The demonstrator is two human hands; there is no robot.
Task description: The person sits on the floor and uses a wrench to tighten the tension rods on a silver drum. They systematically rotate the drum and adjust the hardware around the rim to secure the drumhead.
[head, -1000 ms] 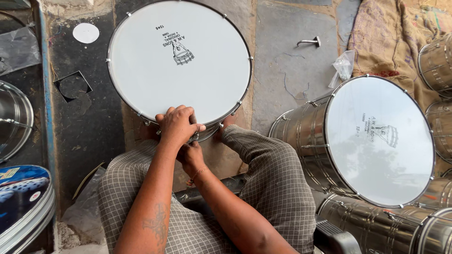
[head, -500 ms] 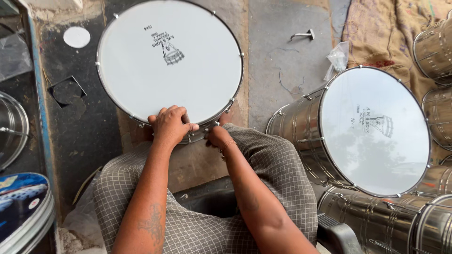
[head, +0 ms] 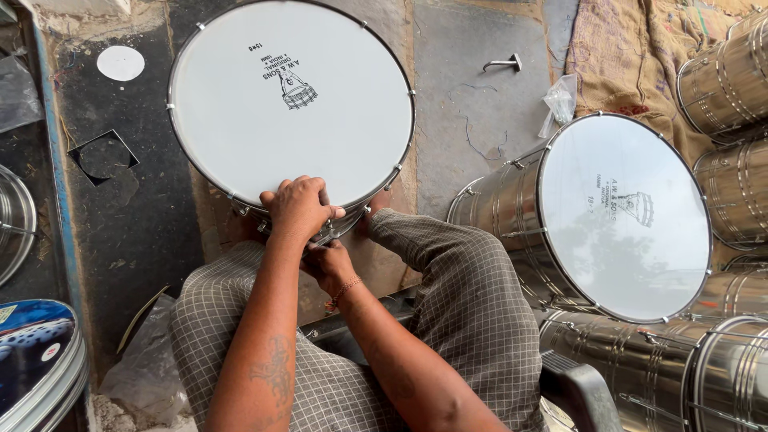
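A round drum (head: 288,104) with a white skin and a metal hoop stands upright between my knees. My left hand (head: 298,206) lies fisted over the near rim of the drum, fingers curled on the hoop. My right hand (head: 330,260) sits just below it, under the rim, pressed against the drum's near side by a metal lug. What the right fingers grip is hidden by the left hand. My checked trouser legs (head: 472,304) flank both arms.
A second white-skinned steel drum (head: 624,216) lies on its side at the right, with more steel drum shells (head: 728,76) behind and below it. A metal hook (head: 506,62) and a clear plastic bag (head: 558,102) lie on the floor. Stacked hoops (head: 36,360) sit at lower left.
My right hand has slid from the right of the left hand to beneath it, under the drum rim. The left hand stays on the hoop. The view has shifted slightly.
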